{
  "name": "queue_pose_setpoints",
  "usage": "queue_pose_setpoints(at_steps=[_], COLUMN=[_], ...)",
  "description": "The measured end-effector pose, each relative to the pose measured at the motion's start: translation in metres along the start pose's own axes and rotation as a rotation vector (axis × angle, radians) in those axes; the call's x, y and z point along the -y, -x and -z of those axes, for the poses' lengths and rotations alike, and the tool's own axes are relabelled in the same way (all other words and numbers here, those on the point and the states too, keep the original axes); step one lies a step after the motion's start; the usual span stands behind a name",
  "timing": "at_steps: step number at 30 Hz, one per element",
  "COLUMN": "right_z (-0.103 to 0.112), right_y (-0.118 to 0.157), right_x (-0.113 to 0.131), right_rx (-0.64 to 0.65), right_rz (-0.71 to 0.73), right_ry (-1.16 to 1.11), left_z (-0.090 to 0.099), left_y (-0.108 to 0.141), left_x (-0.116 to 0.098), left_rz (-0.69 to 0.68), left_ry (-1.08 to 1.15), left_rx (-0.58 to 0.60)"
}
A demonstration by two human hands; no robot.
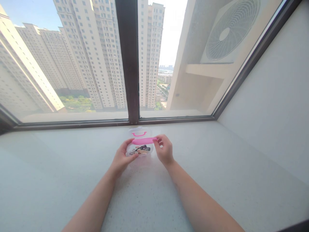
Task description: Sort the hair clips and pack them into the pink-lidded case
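Observation:
A small clear plastic box (129, 150) is in front of me on the white sill, with a pink strip (144, 141) along its top far edge. Dark and light small pieces that look like hair clips (143, 149) lie inside it. My left hand (122, 158) is wrapped round the box's left side, thumb on the near rim. At the right end of the pink strip, my right hand (165, 150) pinches it between thumb and fingers. Just beyond is a clear part with a thin pink handle (139, 134); how it joins the box cannot be made out.
The pale speckled sill (145, 199) runs up to a window with a dark frame (130, 64). A white wall (272, 90) closes off the right side. Outside the glass are tall buildings (94, 48) and an air-conditioner unit (231, 30).

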State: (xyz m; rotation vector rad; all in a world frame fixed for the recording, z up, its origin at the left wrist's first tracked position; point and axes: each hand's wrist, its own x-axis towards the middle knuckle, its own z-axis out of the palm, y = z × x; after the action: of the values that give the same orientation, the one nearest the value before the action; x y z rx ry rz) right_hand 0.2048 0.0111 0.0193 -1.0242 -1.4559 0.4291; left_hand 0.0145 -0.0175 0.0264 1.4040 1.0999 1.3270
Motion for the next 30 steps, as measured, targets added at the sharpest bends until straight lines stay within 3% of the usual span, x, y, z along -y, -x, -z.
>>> queue_pose_setpoints(at_steps=[5, 9, 14, 19, 26, 30], right_z=[0.0, -0.001, -0.01, -0.017, -0.018, -0.018], right_y=[-0.005, -0.007, -0.006, -0.004, -0.004, -0.005], right_x=[-0.014, -0.025, -0.038, -0.045, -0.048, -0.049], right_rx=[-0.165, -0.23, -0.154, -0.08, -0.064, -0.062], right_rz=[-0.259, -0.396, -0.532, -0.507, -0.49, -0.489], right_ry=[-0.224, -0.302, -0.337, -0.289, -0.274, -0.27], left_z=[0.005, 0.013, 0.036, 0.071, 0.127, 0.15], left_y=[-0.002, -0.004, -0.008, -0.009, 0.006, 0.016], left_x=[0.005, 0.01, 0.006, -0.016, -0.058, -0.064], left_rz=[0.022, -0.021, 0.02, 0.04, 0.115, 0.009], left_ry=[0.017, 0.063, -0.109, -0.275, -0.784, -1.029], left_rx=[-0.028, -0.171, -0.306, -0.464, -0.309, -0.258])
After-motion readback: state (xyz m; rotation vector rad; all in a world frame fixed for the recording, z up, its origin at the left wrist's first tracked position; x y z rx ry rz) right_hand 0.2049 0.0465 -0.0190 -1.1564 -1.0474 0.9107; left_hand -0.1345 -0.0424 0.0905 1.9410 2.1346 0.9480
